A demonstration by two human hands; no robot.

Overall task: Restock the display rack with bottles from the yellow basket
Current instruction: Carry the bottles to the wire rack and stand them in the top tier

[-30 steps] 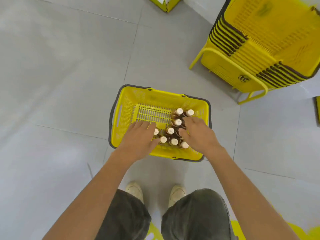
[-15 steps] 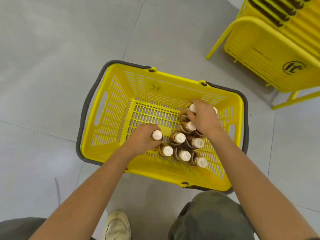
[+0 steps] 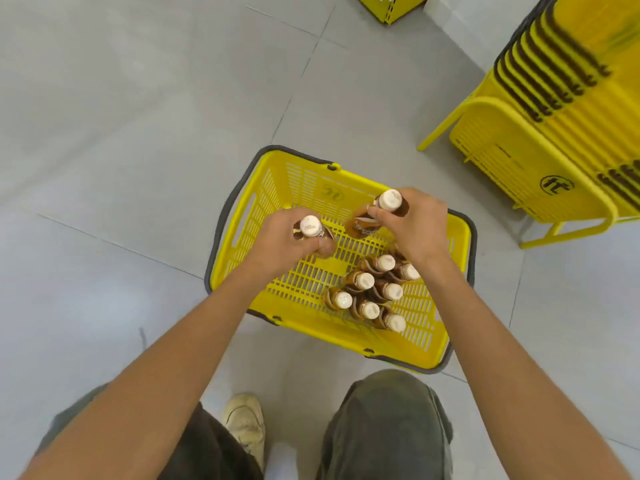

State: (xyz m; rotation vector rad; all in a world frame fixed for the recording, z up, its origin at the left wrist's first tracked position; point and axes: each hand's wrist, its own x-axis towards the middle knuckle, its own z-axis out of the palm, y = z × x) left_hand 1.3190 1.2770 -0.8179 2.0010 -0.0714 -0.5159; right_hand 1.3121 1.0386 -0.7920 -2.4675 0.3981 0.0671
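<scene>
The yellow basket (image 3: 284, 188) with grey handles sits on the floor in front of my feet. Several brown bottles with white caps (image 3: 367, 292) stand clustered in its right half. My left hand (image 3: 280, 244) grips one bottle (image 3: 310, 226) by the neck, lifted above the basket floor. My right hand (image 3: 415, 226) holds a second bottle (image 3: 389, 200), tilted, raised above the basket's far side. The display rack is not in view.
A tall stack of yellow baskets (image 3: 540, 109) on a yellow stand fills the upper right. A yellow fixture corner (image 3: 388, 8) shows at the top edge. Grey tiled floor (image 3: 138, 133) spreads left of the basket. My knees and one pale shoe (image 3: 246, 424) are below.
Both hands closed on bottle necks inside the basket, then lifted one bottle each up out of the cluster. The view pulled back from the basket.
</scene>
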